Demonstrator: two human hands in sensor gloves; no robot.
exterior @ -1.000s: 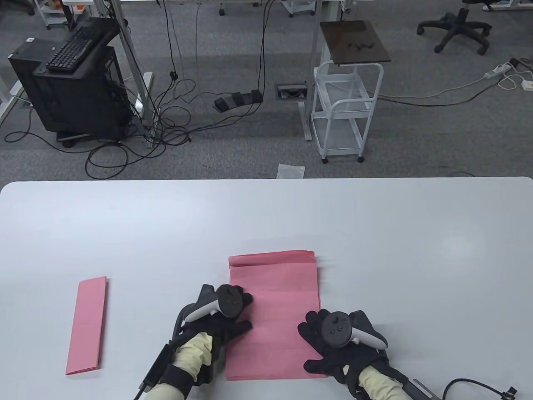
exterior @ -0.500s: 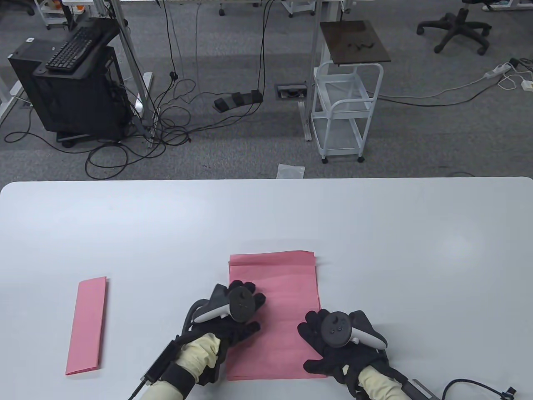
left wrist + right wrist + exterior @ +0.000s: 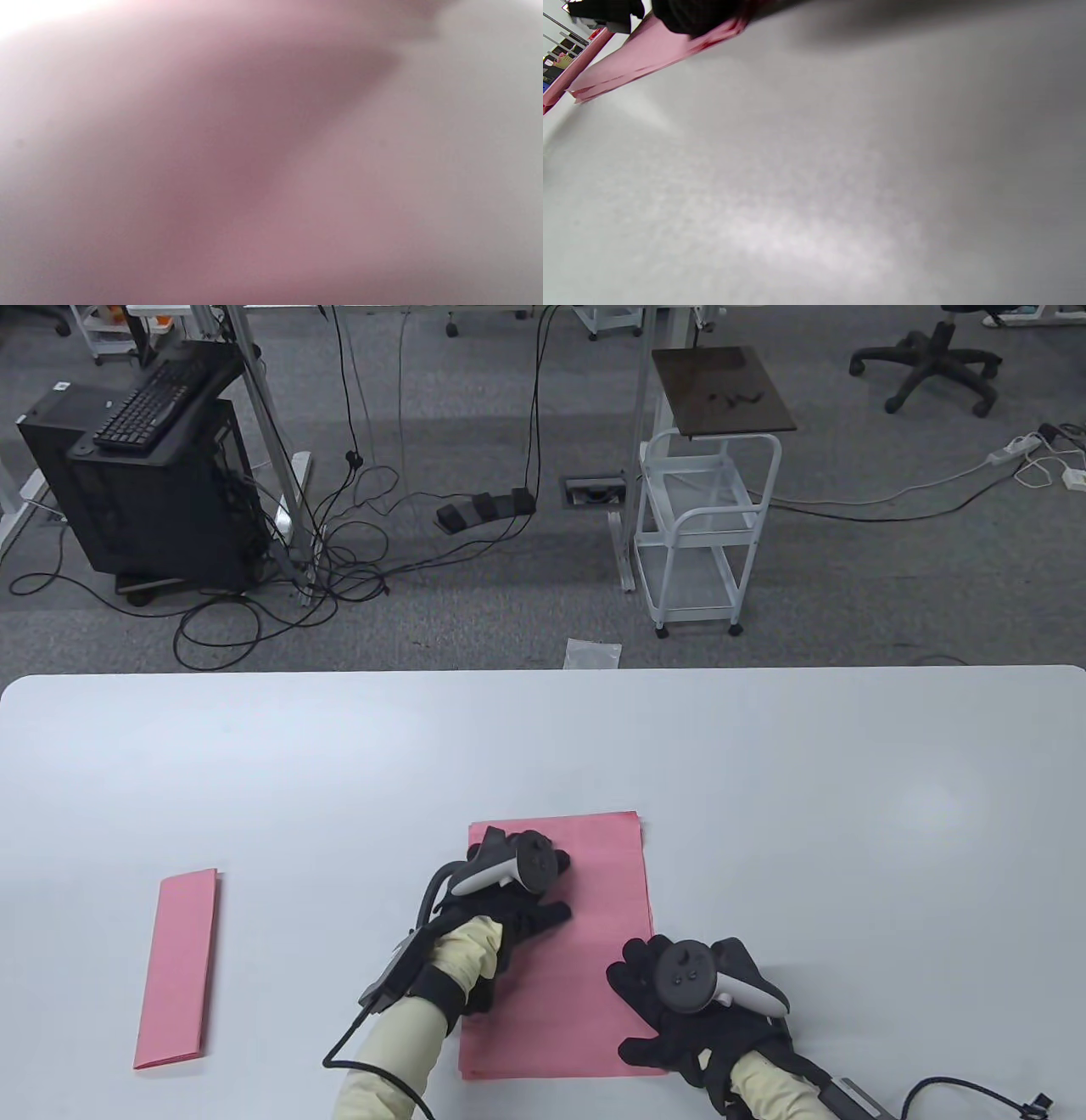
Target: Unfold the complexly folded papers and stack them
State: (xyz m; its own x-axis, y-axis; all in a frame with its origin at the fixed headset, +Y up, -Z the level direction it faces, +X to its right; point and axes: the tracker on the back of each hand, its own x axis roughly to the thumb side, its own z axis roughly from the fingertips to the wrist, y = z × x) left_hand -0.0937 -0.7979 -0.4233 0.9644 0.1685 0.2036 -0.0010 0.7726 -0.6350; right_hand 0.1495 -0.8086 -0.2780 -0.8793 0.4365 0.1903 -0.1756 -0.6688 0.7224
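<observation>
White rounded table: work surface, hands enter from near edge.
Unfolded pink paper sheets, stacked: near-centre, flat; far-edge fold strip seen a second ago now gone, top edge lies flush. Judgement: smoothing stroke nearly done, stack tidy.
Folded pink paper strip: well left, untouched, likely next to unfold.
Left hand: slid up sheet toward far-left corner, palm down; finger pose hidden under tracker, cannot tell.
Right hand: unmoved, fingers spread flat, pinning near-right corner.
</observation>
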